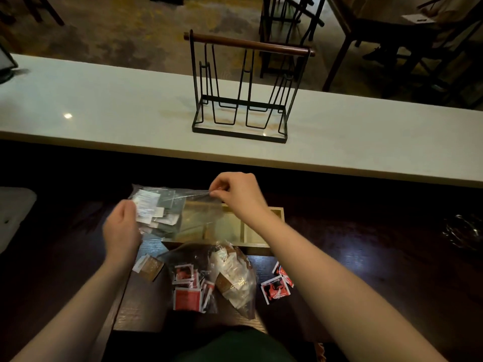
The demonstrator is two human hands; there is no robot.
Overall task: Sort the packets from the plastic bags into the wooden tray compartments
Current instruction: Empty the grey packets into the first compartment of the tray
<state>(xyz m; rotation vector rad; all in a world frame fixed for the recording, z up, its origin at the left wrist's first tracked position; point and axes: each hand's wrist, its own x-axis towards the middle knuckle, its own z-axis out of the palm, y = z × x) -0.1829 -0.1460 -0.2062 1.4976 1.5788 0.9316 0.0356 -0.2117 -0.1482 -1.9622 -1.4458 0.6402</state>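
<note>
A clear plastic bag (pixel 183 205) with white and grey-green packets is held up over the left part of the wooden tray (pixel 261 226). My left hand (pixel 121 228) grips the bag's left side, and my right hand (pixel 237 194) pinches its top right edge. The tray's compartments that show look bare; the bag hides its left end. Nearer me lie a bag of red packets (pixel 187 286) and a bag of brown-and-white packets (pixel 235 278).
Loose red packets (pixel 277 286) lie at the right, and a brown-and-white packet (pixel 149 266) at the left, on the dark table. A black wire rack (pixel 245 95) stands on the pale counter (pixel 104 108) behind. A crumpled clear bag (pixel 462 233) sits far right.
</note>
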